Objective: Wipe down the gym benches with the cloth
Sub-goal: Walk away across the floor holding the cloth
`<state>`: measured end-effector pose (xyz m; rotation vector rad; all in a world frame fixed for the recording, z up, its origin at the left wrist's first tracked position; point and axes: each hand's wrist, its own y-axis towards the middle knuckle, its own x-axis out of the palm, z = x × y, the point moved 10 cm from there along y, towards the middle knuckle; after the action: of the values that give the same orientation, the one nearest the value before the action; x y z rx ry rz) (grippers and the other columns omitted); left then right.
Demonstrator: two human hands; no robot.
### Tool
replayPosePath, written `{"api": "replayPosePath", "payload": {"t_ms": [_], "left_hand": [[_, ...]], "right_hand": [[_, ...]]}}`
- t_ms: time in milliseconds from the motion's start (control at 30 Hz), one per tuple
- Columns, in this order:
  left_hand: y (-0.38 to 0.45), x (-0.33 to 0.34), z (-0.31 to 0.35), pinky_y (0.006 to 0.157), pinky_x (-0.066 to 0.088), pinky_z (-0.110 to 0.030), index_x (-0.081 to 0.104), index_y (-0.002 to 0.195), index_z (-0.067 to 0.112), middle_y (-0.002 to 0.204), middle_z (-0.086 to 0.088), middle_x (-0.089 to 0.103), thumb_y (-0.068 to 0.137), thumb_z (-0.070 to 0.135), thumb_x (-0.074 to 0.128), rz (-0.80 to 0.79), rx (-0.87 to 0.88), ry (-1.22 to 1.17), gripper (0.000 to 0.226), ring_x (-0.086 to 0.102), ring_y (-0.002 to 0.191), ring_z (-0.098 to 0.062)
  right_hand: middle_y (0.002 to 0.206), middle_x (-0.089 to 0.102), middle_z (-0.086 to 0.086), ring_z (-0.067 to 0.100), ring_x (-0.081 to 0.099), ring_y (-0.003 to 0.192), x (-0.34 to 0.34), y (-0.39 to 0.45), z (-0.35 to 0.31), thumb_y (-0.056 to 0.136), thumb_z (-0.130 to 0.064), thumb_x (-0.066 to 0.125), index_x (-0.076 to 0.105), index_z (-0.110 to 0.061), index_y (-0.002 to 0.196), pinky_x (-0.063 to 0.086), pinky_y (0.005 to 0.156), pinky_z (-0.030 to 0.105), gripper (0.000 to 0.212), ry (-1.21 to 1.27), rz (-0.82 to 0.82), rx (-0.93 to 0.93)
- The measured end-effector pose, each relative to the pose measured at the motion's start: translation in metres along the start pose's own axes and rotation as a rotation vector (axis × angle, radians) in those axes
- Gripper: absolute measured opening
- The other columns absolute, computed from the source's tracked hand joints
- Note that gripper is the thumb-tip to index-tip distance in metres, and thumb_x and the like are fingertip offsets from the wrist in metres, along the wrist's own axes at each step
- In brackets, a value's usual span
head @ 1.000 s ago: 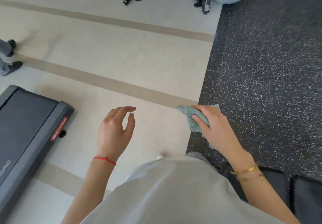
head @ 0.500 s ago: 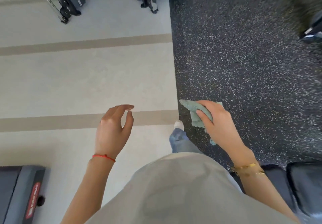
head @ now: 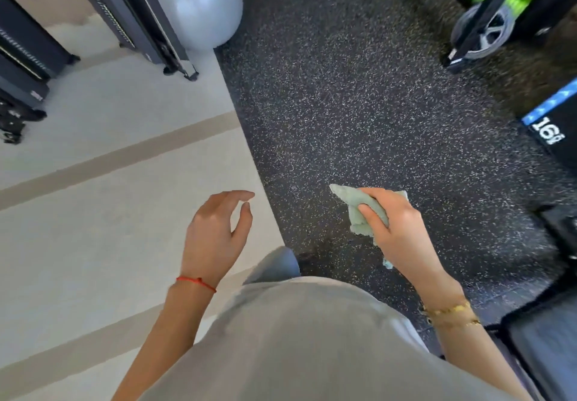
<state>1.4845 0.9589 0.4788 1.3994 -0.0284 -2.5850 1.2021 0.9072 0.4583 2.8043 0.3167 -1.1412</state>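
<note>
Head view: speckled rubber floor [head: 359, 104], pale floor [head: 93, 229]

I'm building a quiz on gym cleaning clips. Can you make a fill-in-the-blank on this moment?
1. The cloth is held in the ____ hand.
2. The left hand holds ____.
3. The grey exercise ball rests by the edge of the ____ speckled floor.

Missing words: right; nothing; dark

Fuzzy fabric cloth [head: 352, 205]; speckled matt rubber floor [head: 359, 104]; smooth ball [head: 203, 4].
</note>
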Motion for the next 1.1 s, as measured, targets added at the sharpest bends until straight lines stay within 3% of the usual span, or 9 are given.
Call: {"api": "replayPosePath", "payload": {"t_ms": [233,500,633,1100], "left_hand": [[0.131,0.05,0.057,0.089,0.043,-0.022,0.069,0.111,0.019,0.107,0.003,0.071,0.094,0.029,0.046,-0.13,0.232,-0.027,0.031,0.065,0.1,-0.018],[0.296,0.128,0.139,0.09,0.052,-0.035,0.068,0.115,0.021,0.111,0.006,0.069,0.097,0.018,0.055,-0.26,0.414,-0.08,0.022,0.063,0.105,-0.014],[0.366,0.164,0.197,0.091,0.046,-0.023,0.069,0.114,0.02,0.111,0.007,0.07,0.096,0.014,0.059,-0.317,0.53,-0.084,0.022,0.064,0.104,-0.012],[0.46,0.326,0.423,0.095,0.041,-0.019,0.07,0.111,0.018,0.11,0.007,0.071,0.095,0.014,0.057,-0.616,0.908,-0.075,0.02,0.063,0.105,-0.011]], "right_hand": [[0.109,0.063,-0.009,0.014,0.055,0.098,-0.047,0.057,0.048,0.097,-0.031,0.049,0.057,-0.025,0.122,0.048,0.087,0.036,0.027,-0.048,0.177,0.165],[0.106,0.062,-0.011,0.011,0.054,0.095,-0.121,0.147,0.107,0.096,-0.029,0.051,0.058,-0.025,0.12,0.047,0.085,0.032,0.025,-0.079,0.383,0.301],[0.105,0.062,-0.011,0.008,0.053,0.095,-0.168,0.182,0.14,0.096,-0.027,0.052,0.058,-0.026,0.119,0.043,0.084,0.027,0.024,-0.085,0.499,0.399],[0.107,0.064,-0.006,0.009,0.053,0.095,-0.29,0.185,0.269,0.096,-0.027,0.053,0.059,-0.02,0.12,0.037,0.085,0.019,0.026,-0.102,0.763,0.776]]}}
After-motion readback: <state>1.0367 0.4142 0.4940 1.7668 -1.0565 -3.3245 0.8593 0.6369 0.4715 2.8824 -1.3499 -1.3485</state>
